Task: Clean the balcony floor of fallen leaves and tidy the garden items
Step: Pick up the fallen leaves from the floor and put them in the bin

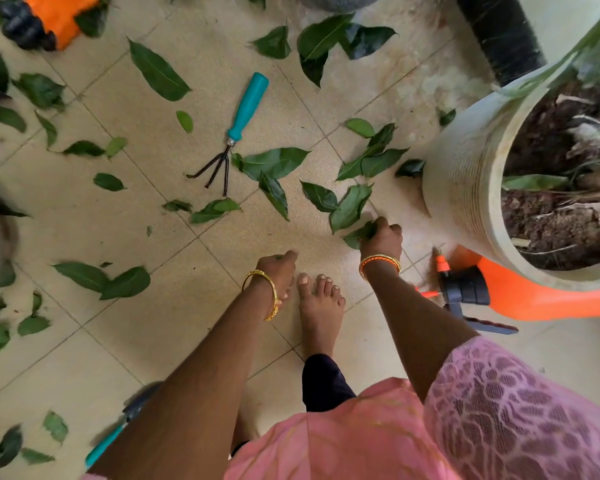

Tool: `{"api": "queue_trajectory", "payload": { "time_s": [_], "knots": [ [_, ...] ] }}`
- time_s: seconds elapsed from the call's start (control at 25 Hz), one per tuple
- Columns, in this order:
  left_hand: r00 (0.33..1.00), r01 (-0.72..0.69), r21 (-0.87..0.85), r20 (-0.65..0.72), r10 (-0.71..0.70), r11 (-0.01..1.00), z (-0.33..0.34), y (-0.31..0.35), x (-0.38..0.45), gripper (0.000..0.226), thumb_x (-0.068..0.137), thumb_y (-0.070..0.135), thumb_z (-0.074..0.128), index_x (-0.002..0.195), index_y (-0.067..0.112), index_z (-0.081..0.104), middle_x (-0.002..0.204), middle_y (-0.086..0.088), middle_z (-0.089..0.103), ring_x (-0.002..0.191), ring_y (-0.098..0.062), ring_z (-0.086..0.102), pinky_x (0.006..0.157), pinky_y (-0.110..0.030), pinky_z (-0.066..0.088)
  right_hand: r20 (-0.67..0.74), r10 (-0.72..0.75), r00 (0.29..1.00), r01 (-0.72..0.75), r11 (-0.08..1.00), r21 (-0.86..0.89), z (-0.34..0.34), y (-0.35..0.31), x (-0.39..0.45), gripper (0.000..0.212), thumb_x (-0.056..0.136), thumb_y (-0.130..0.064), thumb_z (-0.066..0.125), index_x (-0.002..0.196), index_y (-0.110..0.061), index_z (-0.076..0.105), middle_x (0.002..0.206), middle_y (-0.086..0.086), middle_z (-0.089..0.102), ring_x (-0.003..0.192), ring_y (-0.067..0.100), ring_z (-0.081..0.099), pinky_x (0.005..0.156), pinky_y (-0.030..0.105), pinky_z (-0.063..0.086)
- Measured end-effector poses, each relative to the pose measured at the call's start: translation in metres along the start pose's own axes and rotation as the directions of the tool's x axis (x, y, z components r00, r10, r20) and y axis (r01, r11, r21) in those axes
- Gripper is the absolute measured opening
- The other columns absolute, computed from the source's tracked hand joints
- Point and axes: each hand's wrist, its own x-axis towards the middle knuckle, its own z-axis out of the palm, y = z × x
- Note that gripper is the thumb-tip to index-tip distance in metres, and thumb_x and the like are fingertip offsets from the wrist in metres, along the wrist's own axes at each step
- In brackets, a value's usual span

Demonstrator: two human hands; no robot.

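- Early: right hand (381,237) clutches a few leaves (359,233) beside the white pot (465,168).
- Left hand (278,268) is curled, apparently empty.
- Many leaves and the hand rake (236,133), left of the pot, remain.

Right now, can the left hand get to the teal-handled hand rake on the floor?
Probably yes. The left hand looks curled and empty, and only bare tile and loose leaves lie between it and the hand rake. It would need a forward reach.
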Motion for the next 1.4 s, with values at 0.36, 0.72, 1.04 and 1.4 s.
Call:
{"api": "queue_trajectory", "payload": {
  "time_s": [0.36,0.72,1.04,1.4],
  "knots": [
    [0.992,-0.084,-0.048,-0.099,0.079,0.995,0.026,0.009,-0.049,0.045,0.090,0.044,0.056,0.092,0.000,0.063,0.088,-0.013,0.066,0.064,-0.020,0.058,0.045,-0.024,0.033,0.483,-0.051,0.874,-0.267,0.780,0.566,-0.057,0.005,-0.064,0.022,0.092,-0.004,0.048,0.107,-0.008,0.064,0.102,0.017,0.066,0.086,0.029,0.063,0.085,0.047,0.054],
    [0.977,-0.197,0.003,-0.079,0.196,0.980,0.033,0.040,-0.094,0.015,0.094,0.012,0.051,0.106,0.003,0.054,0.112,-0.015,0.060,0.091,-0.025,0.054,0.068,-0.015,0.047,0.541,-0.190,0.819,-0.223,0.764,0.606,-0.105,-0.023,-0.101,0.019,0.078,-0.002,0.070,0.080,-0.017,0.059,0.075,0.003,0.058,0.070,0.019,0.058,0.071,0.034,0.055],
    [0.984,-0.171,-0.053,-0.067,0.168,0.984,0.017,0.072,-0.050,0.019,0.102,0.018,0.041,0.095,0.002,0.050,0.061,-0.007,0.042,0.032,-0.013,0.041,0.026,-0.012,0.030,0.307,-0.043,0.951,-0.131,0.843,0.522,-0.055,-0.039,-0.013,0.068,0.081,-0.039,0.068,0.140,-0.027,0.036,0.151,0.014,0.024,0.135,0.036,0.031,0.110,0.044,0.032],
    [0.963,-0.200,0.257,-0.124,0.238,0.945,-0.031,0.078,0.022,0.042,0.099,0.036,0.045,0.101,0.000,0.066,0.108,-0.020,0.067,0.099,-0.032,0.062,0.089,-0.039,0.048,-0.025,0.093,0.995,-0.076,0.921,0.382,-0.012,-0.082,0.070,0.067,0.091,-0.034,0.056,0.148,-0.017,0.024,0.156,0.020,-0.001,0.143,0.038,0.001,0.118,0.048,0.013]
  ]
}}
